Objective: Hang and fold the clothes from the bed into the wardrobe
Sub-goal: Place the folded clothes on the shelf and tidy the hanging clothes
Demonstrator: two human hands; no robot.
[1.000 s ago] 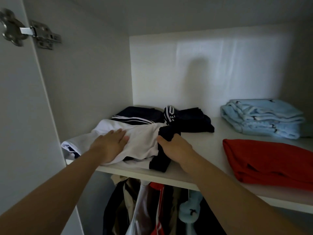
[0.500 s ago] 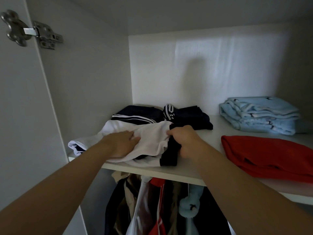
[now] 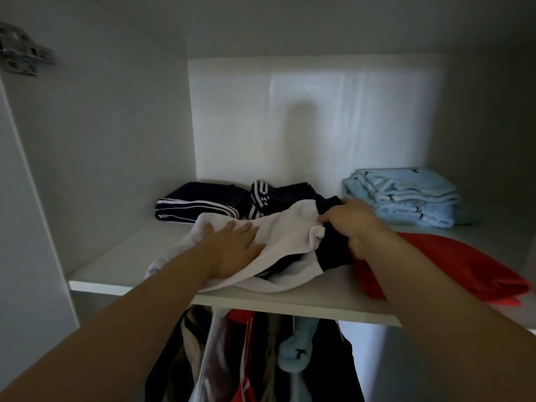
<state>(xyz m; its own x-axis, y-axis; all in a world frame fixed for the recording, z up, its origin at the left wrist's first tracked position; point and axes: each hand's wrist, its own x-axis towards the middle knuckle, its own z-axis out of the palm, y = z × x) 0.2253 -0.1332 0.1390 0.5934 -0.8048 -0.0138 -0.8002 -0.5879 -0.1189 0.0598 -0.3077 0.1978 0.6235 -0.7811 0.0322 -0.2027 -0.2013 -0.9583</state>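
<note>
Shirt (image 3: 287, 236) on shelf (image 3: 116, 265), task seemingly near end.
Flat left fingers (image 3: 232, 232) press it, right fingers (image 3: 333, 216) grip its dark edge; folded piles (image 3: 400, 195) beyond, hung clothes (image 3: 246, 358) below; bed unseen.

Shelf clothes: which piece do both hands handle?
The white-and-navy garment: left hand flat on it, right hand gripping it. Navy pile, light-blue pile, red pile: unheld.
</note>
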